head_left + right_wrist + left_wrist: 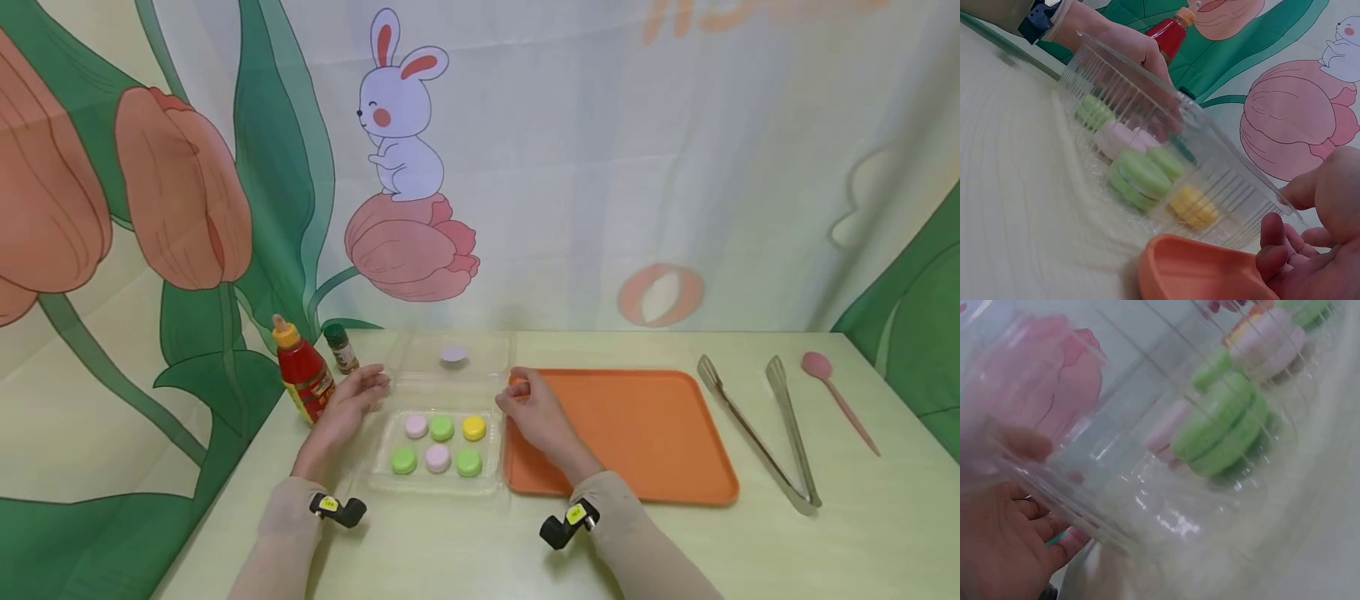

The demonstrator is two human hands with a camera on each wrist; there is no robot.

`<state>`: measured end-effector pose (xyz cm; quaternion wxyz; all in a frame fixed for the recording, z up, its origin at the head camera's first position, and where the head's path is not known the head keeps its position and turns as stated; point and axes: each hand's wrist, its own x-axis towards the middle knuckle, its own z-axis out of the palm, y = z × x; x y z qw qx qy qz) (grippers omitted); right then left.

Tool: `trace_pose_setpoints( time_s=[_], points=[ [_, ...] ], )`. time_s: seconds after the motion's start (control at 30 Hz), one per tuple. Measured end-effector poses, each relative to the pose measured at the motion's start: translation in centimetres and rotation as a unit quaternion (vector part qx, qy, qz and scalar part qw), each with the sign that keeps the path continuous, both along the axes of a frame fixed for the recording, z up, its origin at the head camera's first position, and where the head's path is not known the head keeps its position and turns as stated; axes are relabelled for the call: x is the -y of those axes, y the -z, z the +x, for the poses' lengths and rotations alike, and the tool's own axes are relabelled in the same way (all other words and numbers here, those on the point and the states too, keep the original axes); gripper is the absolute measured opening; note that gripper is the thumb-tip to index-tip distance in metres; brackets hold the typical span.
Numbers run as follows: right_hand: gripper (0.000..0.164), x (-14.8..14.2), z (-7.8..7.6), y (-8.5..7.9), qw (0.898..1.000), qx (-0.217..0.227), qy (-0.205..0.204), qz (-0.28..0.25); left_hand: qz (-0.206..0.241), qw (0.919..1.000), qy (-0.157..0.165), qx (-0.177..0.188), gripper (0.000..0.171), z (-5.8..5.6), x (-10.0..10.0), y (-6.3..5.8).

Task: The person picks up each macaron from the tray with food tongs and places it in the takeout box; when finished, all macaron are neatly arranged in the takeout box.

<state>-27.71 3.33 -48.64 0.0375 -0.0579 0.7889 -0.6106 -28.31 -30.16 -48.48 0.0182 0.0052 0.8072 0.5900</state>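
Observation:
A clear plastic clamshell box [438, 487] lies on the table with its lid [487, 354] folded back behind it. The box holds macarons: three green [403, 460], two lilac [438, 458] and one yellow [474, 428]. At the box's back left corner is my left hand [354, 404]; in the left wrist view its thumb shows through the clear plastic, with the fingers on the near side of the edge. My right hand [536, 412] pinches the right edge near the hinge, above the tray's left end. A pale oval patch [453, 356] shows on the lid.
An orange tray [622, 433] stands right beside the box. Farther right lie metal tongs [761, 442], spread wide, and a pink spoon [819, 367]. A red squeeze bottle [303, 367] and a small green-capped jar [342, 350] stand behind my left hand. A printed curtain [555, 208] hangs behind the table.

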Motion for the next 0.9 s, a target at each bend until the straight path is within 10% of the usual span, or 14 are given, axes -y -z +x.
trace_pose_setpoints(
  time_s=[0.9],
  points=[
    [0.037, 0.19, 0.24, -0.42, 0.993, 0.019, -0.009, -0.118, 0.136, 0.9906, 0.014, -0.008, 0.036, 0.03, 0.81, 0.31]
  ],
)
